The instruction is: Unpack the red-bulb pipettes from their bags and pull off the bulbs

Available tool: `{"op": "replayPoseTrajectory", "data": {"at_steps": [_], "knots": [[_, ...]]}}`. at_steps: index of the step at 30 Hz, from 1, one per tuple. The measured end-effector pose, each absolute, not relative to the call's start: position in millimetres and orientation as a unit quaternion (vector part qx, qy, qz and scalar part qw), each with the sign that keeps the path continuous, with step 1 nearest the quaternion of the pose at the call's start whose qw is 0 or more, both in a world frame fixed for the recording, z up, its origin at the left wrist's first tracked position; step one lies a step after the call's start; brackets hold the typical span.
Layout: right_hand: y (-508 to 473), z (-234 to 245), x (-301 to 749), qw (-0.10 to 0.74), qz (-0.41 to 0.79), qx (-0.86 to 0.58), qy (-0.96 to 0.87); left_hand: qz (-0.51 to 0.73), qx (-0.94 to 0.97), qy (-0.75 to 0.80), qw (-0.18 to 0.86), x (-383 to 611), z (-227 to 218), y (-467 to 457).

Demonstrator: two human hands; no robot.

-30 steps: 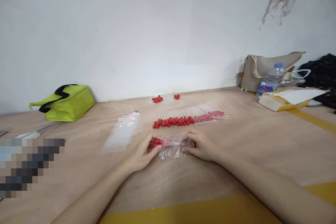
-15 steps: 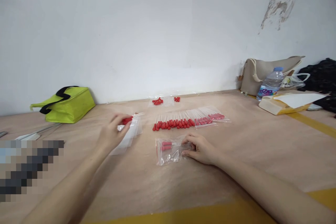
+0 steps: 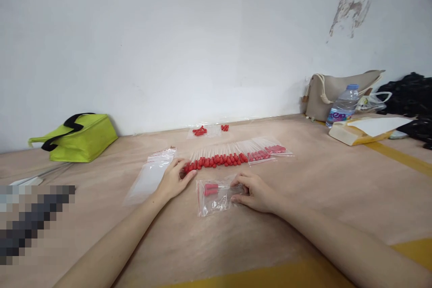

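Left of the row of thin, pale, red-bulbed sticks (image 3: 223,160), I log fanned, flat clear-plastic bags (image 3: 143,182). At the row's left end, left hand (image 3: 174,178) half-curled against red bulbs; grip, cannot tell. Near side of row: red-edged transparent plastic bag (image 3: 216,202) containing red-bulbed sticks, right end pinched by right hand (image 3: 255,192).

A pale, whitish wall (image 3: 189,45) fills the upper half of the view, smooth apart from a faint vertical line near the middle. High on the right, a ragged brown-and-grey damaged patch (image 3: 354,6) runs diagonally, its surface peeled or scraped. Below, a wide light-brown tabletop (image 3: 330,193) stretches up to the wall, faintly wrinkled and glossy in places. A mustard-yellow strip (image 3: 263,278) crosses its near edge, and another yellow strip (image 3: 398,157) lies at the right. The light is soft and cool, with gentle shadows along the wall's base.
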State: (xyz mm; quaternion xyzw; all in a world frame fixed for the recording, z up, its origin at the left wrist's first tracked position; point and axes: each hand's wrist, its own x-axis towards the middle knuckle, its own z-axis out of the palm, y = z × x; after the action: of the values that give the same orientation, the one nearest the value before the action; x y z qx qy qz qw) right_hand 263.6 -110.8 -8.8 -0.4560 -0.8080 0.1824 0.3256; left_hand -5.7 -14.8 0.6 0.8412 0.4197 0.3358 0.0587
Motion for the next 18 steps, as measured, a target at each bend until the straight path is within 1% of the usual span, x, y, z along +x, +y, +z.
{"op": "replayPoseTrajectory", "data": {"at_steps": [3,7,9,11,16,18], "knots": [[-110.9,-9.4,263.5,0.324,0.170,-0.456,-0.811,0.328,0.819,0.450,0.139,-10.0,-0.5,-11.9],[-111.4,-8.3,263.6,0.322,0.169,-0.454,-0.813,0.290,0.806,0.451,0.252,-21.0,5.4,-7.5],[-111.6,-7.7,263.5,0.321,0.172,-0.456,-0.812,0.288,0.788,0.464,0.284,-25.2,8.3,-5.8],[-111.7,-7.3,263.3,0.319,0.179,-0.459,-0.810,0.296,0.779,0.474,0.284,-26.9,8.9,-3.7],[-111.7,-7.5,262.8,0.318,0.186,-0.459,-0.808,0.324,0.786,0.484,0.210,-21.6,1.2,3.1],[-111.6,-7.6,262.8,0.317,0.186,-0.462,-0.807,0.323,0.793,0.478,0.195,-18.3,-1.7,4.8]]}}
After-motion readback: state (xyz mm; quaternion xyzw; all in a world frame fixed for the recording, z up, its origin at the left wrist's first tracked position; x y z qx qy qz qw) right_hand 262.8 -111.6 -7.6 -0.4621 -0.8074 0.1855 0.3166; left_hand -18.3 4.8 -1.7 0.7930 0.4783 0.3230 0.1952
